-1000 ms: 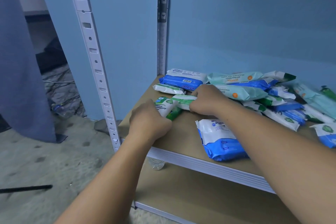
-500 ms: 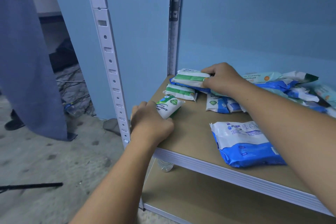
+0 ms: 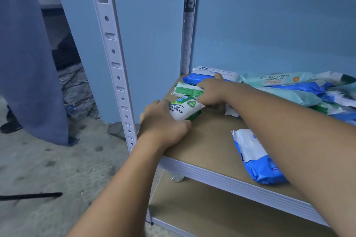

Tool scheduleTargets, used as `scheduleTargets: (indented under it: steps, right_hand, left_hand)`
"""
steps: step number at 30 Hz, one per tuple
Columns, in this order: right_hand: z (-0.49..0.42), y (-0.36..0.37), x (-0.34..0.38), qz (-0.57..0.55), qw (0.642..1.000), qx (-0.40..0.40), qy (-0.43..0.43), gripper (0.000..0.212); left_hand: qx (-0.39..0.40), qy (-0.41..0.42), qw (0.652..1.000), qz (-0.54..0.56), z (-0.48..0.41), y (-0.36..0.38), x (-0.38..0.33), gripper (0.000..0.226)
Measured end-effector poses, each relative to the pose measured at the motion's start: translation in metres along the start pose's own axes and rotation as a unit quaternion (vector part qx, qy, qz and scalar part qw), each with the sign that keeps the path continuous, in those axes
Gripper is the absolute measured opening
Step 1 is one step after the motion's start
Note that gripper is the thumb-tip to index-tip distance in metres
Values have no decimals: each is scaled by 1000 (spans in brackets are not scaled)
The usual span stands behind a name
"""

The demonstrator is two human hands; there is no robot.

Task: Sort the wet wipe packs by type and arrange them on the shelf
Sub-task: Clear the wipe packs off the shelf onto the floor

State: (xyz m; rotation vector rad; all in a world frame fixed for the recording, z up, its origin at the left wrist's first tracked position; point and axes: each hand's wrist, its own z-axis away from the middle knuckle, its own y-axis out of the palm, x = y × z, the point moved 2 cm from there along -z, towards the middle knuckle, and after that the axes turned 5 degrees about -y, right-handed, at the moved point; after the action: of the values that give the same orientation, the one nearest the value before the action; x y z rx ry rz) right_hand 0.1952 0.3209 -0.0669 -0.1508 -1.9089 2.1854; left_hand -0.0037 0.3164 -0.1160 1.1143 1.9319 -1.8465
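Note:
My left hand grips a small white-and-green antibacterial wipes pack near the left edge of the wooden shelf board. My right hand holds the end of a second white-and-green pack just behind it, low over the board. A blue-and-white pack lies in the back left corner. A large blue-and-white pack lies near the front edge, partly under my right forearm. A loose heap of teal, blue and green packs fills the right side.
The white slotted upright stands just left of my left hand; a second post is at the back corner. A blue wall backs the shelf. A lower shelf board sits below. Grey fabric hangs left over a concrete floor.
My right hand came forward and down from the blue pack at the back, bringing the green-and-white pack behind the one in my left hand. My left hand barely moved.

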Motion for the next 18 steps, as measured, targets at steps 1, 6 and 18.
scheduleTargets:
  steps: [1, 6, 18]
  right_hand:
    - [2, -2, 0, -6, 1000, 1, 0, 32]
    - [11, -15, -3, 34, 999, -5, 7, 33]
    - [16, -4, -3, 28, 998, -3, 56, 44]
  left_hand:
    - [0, 0, 1000, 2, 0, 0, 1, 35]
    - [10, 10, 1000, -6, 2, -2, 0, 37]
    - [9, 7, 1000, -16, 1, 0, -1, 35]
